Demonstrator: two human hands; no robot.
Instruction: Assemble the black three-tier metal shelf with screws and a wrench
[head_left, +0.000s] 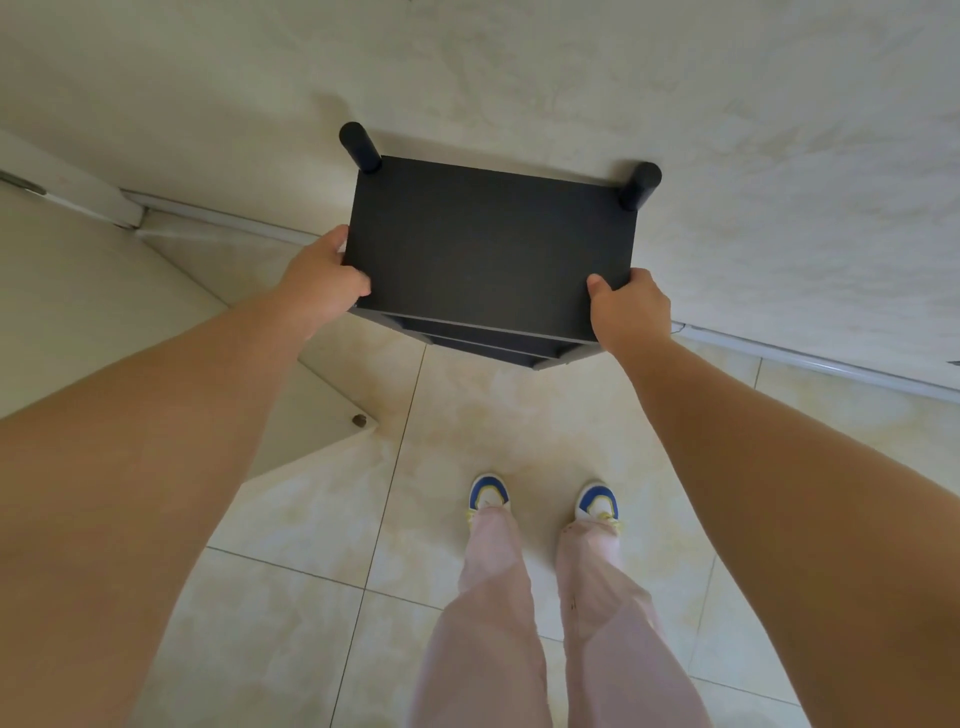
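Observation:
The black three-tier shelf (488, 244) stands against the pale wall, seen from above. Its flat top panel faces me, and two round black posts stick up at the far corners. The edges of two lower tiers show under the near edge. My left hand (324, 278) grips the near left corner of the top panel, thumb on top. At the near right corner, my right hand (631, 306) grips the panel the same way. No screws or wrench are in view.
A white door or panel (156, 332) with a small round stop slants along the left. A pale wall (727, 130) rises behind the shelf, with a skirting strip (810, 358) at its foot. My feet in blue and white shoes (543, 501) stand on beige floor tiles.

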